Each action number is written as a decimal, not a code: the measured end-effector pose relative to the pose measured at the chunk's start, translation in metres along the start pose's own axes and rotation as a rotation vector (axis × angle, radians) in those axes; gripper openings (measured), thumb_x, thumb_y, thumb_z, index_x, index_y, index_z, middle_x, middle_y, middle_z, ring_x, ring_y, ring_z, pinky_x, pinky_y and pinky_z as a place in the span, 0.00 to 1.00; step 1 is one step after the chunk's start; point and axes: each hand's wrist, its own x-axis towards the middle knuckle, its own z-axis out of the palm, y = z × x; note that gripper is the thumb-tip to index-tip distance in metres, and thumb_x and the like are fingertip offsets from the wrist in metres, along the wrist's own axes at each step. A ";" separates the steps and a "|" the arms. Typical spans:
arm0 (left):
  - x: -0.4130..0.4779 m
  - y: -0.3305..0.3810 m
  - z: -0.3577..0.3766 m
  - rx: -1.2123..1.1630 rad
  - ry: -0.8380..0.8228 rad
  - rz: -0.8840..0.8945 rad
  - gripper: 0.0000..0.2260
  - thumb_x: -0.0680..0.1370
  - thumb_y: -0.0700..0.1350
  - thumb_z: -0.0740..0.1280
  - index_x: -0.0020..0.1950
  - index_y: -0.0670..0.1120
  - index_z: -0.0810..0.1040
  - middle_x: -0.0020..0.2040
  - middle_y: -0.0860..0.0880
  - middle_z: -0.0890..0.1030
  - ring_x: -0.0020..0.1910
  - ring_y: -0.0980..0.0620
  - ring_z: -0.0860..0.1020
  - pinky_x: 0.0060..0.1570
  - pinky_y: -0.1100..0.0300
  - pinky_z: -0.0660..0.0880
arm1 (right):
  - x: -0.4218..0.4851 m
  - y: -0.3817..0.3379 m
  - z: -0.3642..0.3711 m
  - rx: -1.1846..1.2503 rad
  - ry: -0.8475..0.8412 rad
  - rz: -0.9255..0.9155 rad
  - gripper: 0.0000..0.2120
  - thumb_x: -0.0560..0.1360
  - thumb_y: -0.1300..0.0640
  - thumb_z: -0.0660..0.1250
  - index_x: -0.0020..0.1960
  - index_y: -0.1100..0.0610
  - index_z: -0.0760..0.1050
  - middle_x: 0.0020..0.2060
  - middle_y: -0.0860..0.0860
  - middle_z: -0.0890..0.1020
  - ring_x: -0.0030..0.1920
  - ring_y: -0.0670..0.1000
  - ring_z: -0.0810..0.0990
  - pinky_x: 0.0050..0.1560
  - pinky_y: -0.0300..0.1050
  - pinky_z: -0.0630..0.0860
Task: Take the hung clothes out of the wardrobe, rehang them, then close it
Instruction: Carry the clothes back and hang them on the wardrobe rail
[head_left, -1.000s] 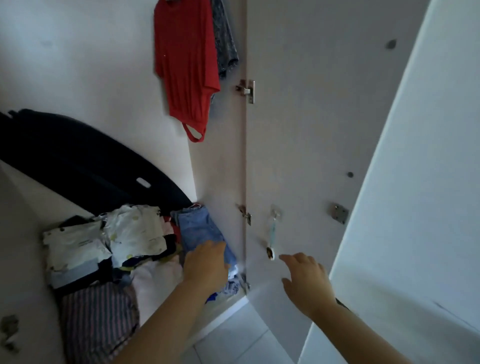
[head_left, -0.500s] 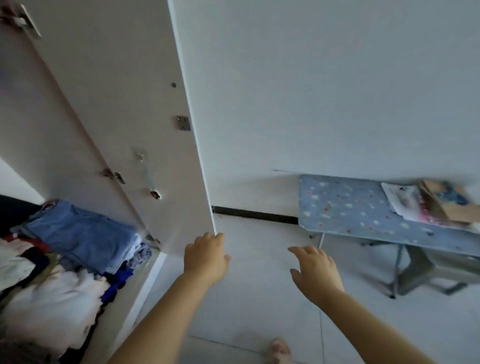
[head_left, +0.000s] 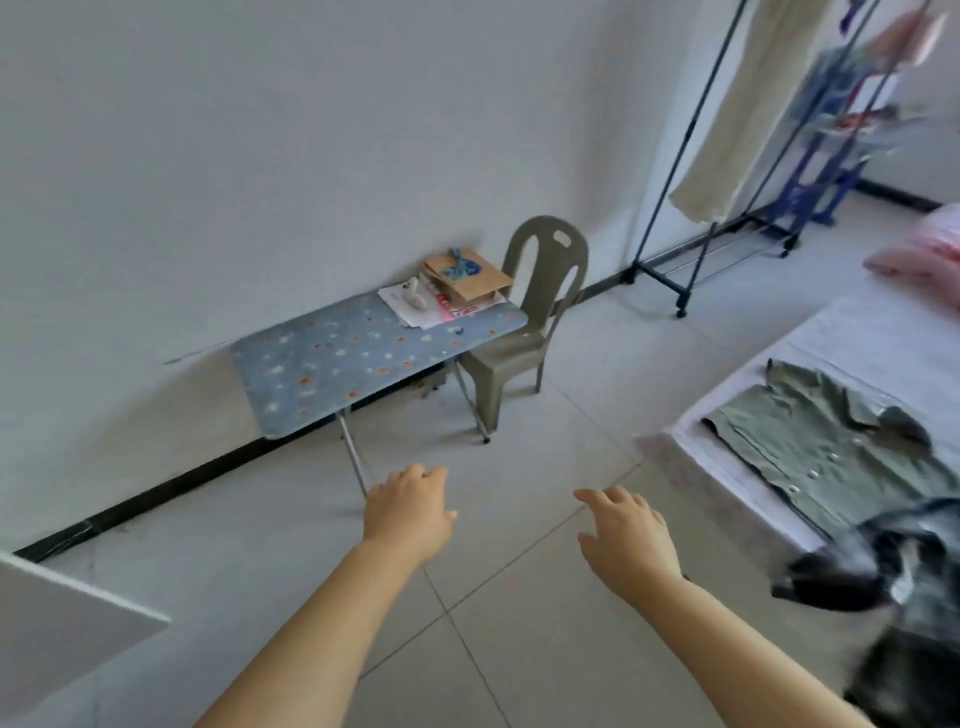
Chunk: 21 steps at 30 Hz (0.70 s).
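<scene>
Green shirt (head_left: 821, 447) laid flat on the bed (head_left: 883, 332) at the right, buttons up. Just nearer than it, a dark patterned garment (head_left: 914, 582), blurred, lies at the bed's near corner. By my reading those are the clothes in play, out of the wardrobe and waiting.

Both hands are out front over the tiled floor (head_left: 519, 649), palms down. Left hand (head_left: 408, 512): empty, fingers loosely spread. Right hand (head_left: 626, 535): empty too, fingers relaxed and pointing forward, closer to the bed than the left. Neither touches anything.

Of the wardrobe, only a white panel corner (head_left: 67, 629) shows at the near left, likely its open door; the interior is out of view. I judge the taking-out largely done, with rehanging the step in hand.

The next move calls for the right hand to swing further right and grip a garment at the collar or shoulders. Whether either piece has a hanger in it I cannot tell.

At the far right a clothes rack (head_left: 658, 286) holds a cream garment (head_left: 727, 104). Against the far wall stand a spotted folding table (head_left: 363, 358) and a grey plastic chair (head_left: 535, 322), well apart from the hands.
</scene>
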 end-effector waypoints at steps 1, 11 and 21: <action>0.007 0.031 0.003 0.009 -0.014 0.043 0.21 0.79 0.53 0.59 0.70 0.48 0.63 0.65 0.47 0.69 0.62 0.45 0.69 0.57 0.52 0.67 | -0.006 0.027 -0.007 0.010 0.008 0.048 0.24 0.76 0.52 0.60 0.71 0.46 0.62 0.64 0.48 0.70 0.66 0.52 0.66 0.65 0.46 0.61; 0.055 0.308 0.030 0.091 -0.097 0.406 0.23 0.79 0.54 0.59 0.71 0.48 0.62 0.67 0.46 0.68 0.66 0.45 0.66 0.62 0.51 0.63 | -0.048 0.258 -0.067 0.038 0.067 0.401 0.24 0.75 0.57 0.58 0.70 0.47 0.62 0.64 0.49 0.70 0.65 0.53 0.66 0.63 0.46 0.63; 0.148 0.444 0.044 0.194 -0.157 0.648 0.21 0.78 0.53 0.60 0.69 0.48 0.63 0.67 0.45 0.68 0.66 0.44 0.66 0.62 0.51 0.63 | 0.000 0.363 -0.079 0.087 0.086 0.584 0.23 0.75 0.54 0.59 0.70 0.47 0.63 0.63 0.48 0.71 0.63 0.52 0.68 0.60 0.45 0.65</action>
